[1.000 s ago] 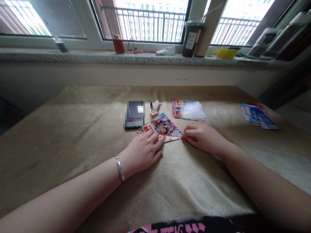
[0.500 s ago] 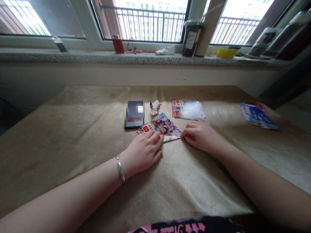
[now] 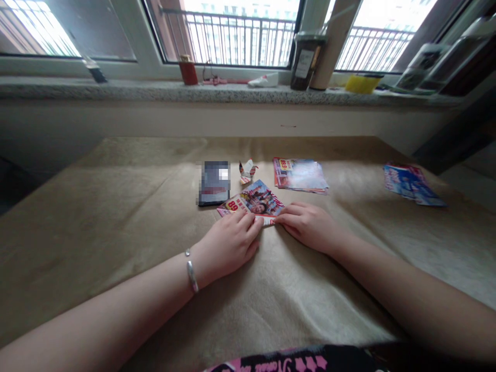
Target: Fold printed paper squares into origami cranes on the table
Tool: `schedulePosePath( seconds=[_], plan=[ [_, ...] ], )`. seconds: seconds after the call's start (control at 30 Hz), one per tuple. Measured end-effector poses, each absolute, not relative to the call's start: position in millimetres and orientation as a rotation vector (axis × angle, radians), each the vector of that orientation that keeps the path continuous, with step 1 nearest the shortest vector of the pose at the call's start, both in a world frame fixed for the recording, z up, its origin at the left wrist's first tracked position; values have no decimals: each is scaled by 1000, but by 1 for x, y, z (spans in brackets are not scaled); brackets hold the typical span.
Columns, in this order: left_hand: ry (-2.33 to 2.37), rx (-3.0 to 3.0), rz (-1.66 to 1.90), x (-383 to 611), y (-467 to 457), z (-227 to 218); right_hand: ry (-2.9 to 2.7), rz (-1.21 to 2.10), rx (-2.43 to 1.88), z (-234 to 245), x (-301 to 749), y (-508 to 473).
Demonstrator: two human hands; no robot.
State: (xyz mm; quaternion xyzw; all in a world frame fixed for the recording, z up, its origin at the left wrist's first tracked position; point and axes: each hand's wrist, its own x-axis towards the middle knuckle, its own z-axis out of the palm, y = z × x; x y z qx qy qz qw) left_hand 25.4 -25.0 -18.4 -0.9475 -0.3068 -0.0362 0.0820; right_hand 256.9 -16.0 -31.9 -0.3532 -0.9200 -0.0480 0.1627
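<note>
A colourful printed sheet (image 3: pixel 253 200), folded into a triangle, lies on the tan cloth-covered table (image 3: pixel 116 206). My left hand (image 3: pixel 229 242), with a silver bracelet at the wrist, presses its fingertips flat on the sheet's near left edge. My right hand (image 3: pixel 308 225) lies palm down with its fingers together, pressing along the sheet's near folded edge on the right. Neither hand lifts the paper.
A dark phone (image 3: pixel 214 183) lies just left of the sheet. A small folded paper figure (image 3: pixel 247 170) sits behind it. A stack of printed sheets (image 3: pixel 300 175) lies behind right, another pile (image 3: pixel 411 184) far right. The windowsill (image 3: pixel 155 92) carries a red cup, jar and bottles.
My right hand has slid leftward along the sheet's near edge toward my left hand. The left hand has stayed in place.
</note>
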Motion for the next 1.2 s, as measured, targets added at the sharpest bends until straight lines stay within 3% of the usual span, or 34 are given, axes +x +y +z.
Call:
schedulePosePath(
  seconds=[1.2],
  plan=[
    [-869, -2981, -198, 22, -22, -20, -2653, -104, -980, -24, 264, -13]
  ],
)
